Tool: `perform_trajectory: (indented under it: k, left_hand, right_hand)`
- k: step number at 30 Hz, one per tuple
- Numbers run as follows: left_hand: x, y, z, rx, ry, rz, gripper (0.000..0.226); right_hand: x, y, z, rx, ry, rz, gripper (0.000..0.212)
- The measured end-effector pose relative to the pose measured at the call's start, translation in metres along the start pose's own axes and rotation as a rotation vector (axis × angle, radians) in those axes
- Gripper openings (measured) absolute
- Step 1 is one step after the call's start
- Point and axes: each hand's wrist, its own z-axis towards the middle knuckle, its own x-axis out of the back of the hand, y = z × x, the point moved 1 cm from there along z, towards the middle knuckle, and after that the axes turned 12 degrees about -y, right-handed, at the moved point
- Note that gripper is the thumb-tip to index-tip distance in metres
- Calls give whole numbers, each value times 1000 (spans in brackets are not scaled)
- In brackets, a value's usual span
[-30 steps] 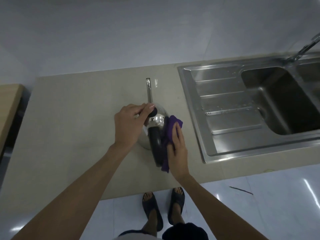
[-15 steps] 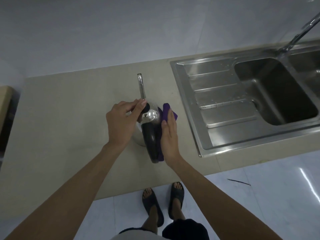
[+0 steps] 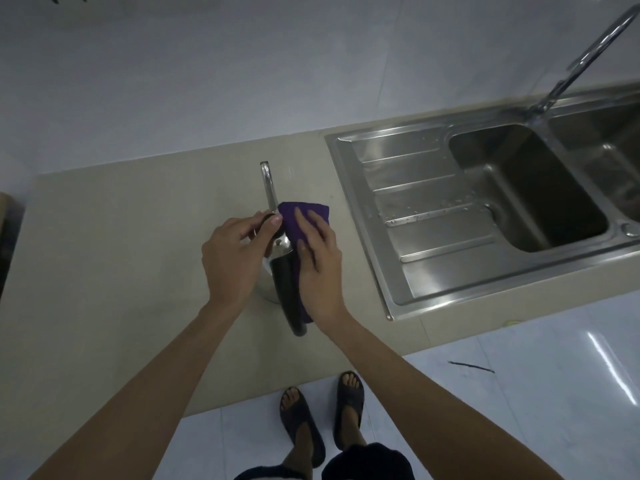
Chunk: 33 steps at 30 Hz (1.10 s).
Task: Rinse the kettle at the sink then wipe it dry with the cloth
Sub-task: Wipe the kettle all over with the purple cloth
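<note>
The kettle [image 3: 277, 258] stands on the beige desk [image 3: 121, 237], well left of the steel sink [image 3: 433, 216], with its thin spout [image 3: 268, 183] pointing away from the person and its dark handle [image 3: 291, 299] reaching back toward the desk's near edge. The left hand [image 3: 232, 258] curls over the kettle's left side, its fingertips [image 3: 275, 221] pinching the small dark knob on the lid. The right hand [image 3: 317, 268] lies flat and spread, pressing the purple cloth [image 3: 304, 216] against the right side of the kettle's top; the cloth's upper edge sticks out past the fingers, and a strip of it hangs down beside the handle under the palm. Water drops speckle the ribbed draining board of the sink. The faucet [image 3: 588, 53] rises at the upper right, above the basin. Below the desk's edge, two feet in dark sandals [image 3: 301, 420] stand on the glossy white floor [image 3: 536, 393].
</note>
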Motion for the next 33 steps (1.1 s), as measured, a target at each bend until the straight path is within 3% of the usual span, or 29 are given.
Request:
perform_trajectory:
  k: [3, 6, 10, 12, 16, 19, 24, 28, 31, 33]
  left_hand:
    - [-2, 1, -1, 5, 19, 25, 25]
    - [-3, 1, -1, -1, 27, 65, 27]
    - [-5, 0, -2, -32, -17, 170, 40]
    - [-7, 0, -2, -50, -45, 266, 45]
    - [1, 2, 2, -51, -102, 254, 38]
    - [12, -5, 2, -62, -151, 195, 34]
    - [19, -10, 0, -63, -185, 182, 33]
    - [20, -11, -1, -85, -196, 209, 36]
    - [25, -12, 0, -92, -236, 203, 38]
    - [28, -11, 3, -102, -324, 164, 38]
  right_hand:
    - [-11, 23, -2, -79, 104, -51, 44]
    - [-15, 66, -13, -294, 142, 94, 40]
    - [-8, 93, -18, -490, 20, 167, 32]
    - [6, 80, -4, -436, -11, 125, 28]
    - [24, 29, 10, -181, 108, 144, 38]
    - [0, 3, 0, -29, 13, 37, 43]
    - [-32, 58, -20, -252, 147, 42, 42]
    - [-22, 82, -17, -500, 36, 77, 38]
    - [-2, 49, -2, -436, 100, 159, 38]
    - [5, 15, 3, -211, 156, 137, 41]
